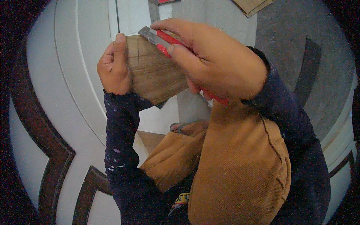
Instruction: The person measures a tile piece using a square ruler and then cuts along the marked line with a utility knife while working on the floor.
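Note:
My left hand (115,67) grips the left edge of a brown wood-grain plank piece (155,73), thumb lying along its face. A thin dark line runs down the plank near its upper left. In my right hand (213,56) is a red utility knife (161,43), fingers wrapped round its handle. The knife's grey metal tip lies at the plank's upper edge; I cannot tell whether it touches. My right hand covers the plank's right side.
More wood-grain pieces (252,5) lie at the top right. A metal strip (154,11) is at the top, beside a red item (167,1). White panelled surfaces with dark brown trim (62,161) stand at left. My knee (240,161) and sandalled foot (189,128) are below the plank.

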### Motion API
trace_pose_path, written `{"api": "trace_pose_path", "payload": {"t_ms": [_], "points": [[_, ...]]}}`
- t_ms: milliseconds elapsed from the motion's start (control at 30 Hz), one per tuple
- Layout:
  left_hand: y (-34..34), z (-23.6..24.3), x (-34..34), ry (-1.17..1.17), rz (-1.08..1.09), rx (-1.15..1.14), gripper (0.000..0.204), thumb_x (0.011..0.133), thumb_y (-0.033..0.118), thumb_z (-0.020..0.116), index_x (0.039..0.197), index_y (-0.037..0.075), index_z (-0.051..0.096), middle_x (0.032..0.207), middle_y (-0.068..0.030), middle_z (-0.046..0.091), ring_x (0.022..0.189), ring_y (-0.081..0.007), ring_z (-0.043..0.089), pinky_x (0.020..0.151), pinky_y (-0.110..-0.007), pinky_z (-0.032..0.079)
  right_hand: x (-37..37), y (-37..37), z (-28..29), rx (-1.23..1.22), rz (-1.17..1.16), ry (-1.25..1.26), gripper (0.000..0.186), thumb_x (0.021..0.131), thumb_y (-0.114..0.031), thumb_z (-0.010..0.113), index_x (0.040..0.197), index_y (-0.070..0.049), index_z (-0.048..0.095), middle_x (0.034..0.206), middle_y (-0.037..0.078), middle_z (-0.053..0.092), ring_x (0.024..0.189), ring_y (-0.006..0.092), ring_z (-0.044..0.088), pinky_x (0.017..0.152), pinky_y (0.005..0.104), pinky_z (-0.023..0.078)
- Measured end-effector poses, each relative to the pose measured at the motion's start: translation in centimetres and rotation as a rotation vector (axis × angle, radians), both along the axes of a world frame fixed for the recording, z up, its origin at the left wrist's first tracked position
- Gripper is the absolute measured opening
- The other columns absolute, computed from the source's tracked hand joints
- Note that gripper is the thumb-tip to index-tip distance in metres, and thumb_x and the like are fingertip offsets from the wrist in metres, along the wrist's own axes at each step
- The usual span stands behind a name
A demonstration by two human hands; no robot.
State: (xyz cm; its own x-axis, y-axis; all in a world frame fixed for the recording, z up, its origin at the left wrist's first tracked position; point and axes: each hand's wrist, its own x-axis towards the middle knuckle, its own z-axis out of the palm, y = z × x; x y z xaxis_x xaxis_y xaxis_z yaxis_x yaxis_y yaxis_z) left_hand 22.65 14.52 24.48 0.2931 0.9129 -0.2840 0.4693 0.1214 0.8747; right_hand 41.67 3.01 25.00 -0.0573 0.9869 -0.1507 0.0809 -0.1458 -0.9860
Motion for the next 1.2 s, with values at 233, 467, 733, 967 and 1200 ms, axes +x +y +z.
{"api": "trace_pose_path", "payload": {"t_ms": [233, 467, 733, 967, 1200], "points": [[-2.2, 0.1, 1.4, 0.015, 0.021, 0.084, 0.041, 0.101, 0.037, 0.062, 0.089, -0.001, 0.070, 0.078, -0.0014, 0.067, 0.071, -0.0074, 0.058, 0.066, -0.023, 0.047, 0.0, -1.3, 0.9, 0.016, -0.002, -0.077, 0.024, 0.095, -0.019, 0.052, 0.107, 0.001, 0.058, 0.075, 0.017, 0.062, 0.066, 0.0298, 0.062, 0.059, 0.0418, 0.051], [-4.0, 1.7, 2.3, 0.105, 0.120, 0.184, 0.035, 0.097, 0.032, 0.067, 0.082, 0.001, 0.069, 0.076, -0.0008, 0.066, 0.067, -0.0065, 0.054, 0.063, -0.023, 0.044, -0.4, -2.2, 2.3, 0.042, -0.055, -0.169, 0.023, 0.091, -0.017, 0.055, 0.103, 0.002, 0.059, 0.080, 0.024, 0.066, 0.074, 0.0394, 0.066, 0.066, 0.0486, 0.054], [-4.1, 2.8, 2.3, -0.059, 0.163, 0.232, 0.026, 0.093, 0.023, 0.073, 0.086, -0.001, 0.069, 0.079, -0.0028, 0.068, 0.071, -0.0075, 0.059, 0.069, -0.023, 0.049, -2.7, -2.2, 2.0, 0.204, -0.181, -0.269, 0.040, 0.087, -0.015, 0.057, 0.116, 0.012, 0.051, 0.080, 0.030, 0.067, 0.076, 0.0459, 0.068, 0.069, 0.0508, 0.057], [-4.5, 2.4, 4.4, 0.065, 0.138, 0.348, 0.022, 0.091, 0.020, 0.075, 0.090, -0.003, 0.072, 0.080, -0.0036, 0.070, 0.071, -0.0073, 0.062, 0.069, -0.023, 0.051, -1.8, -2.4, 1.8, 0.111, -0.184, -0.207, 0.057, 0.084, -0.014, 0.056, 0.128, 0.020, 0.039, 0.082, 0.033, 0.067, 0.078, 0.0487, 0.068, 0.071, 0.0515, 0.057], [-4.6, 2.1, 6.2, 0.092, 0.078, 0.411, 0.023, 0.091, 0.020, 0.076, 0.090, -0.003, 0.072, 0.078, -0.0038, 0.070, 0.069, -0.0077, 0.062, 0.067, -0.023, 0.051, 0.0, -2.7, 1.4, 0.294, -0.221, -0.310, 0.049, 0.086, -0.012, 0.055, 0.121, 0.020, 0.044, 0.083, 0.033, 0.066, 0.077, 0.0481, 0.068, 0.070, 0.0516, 0.057]]}}
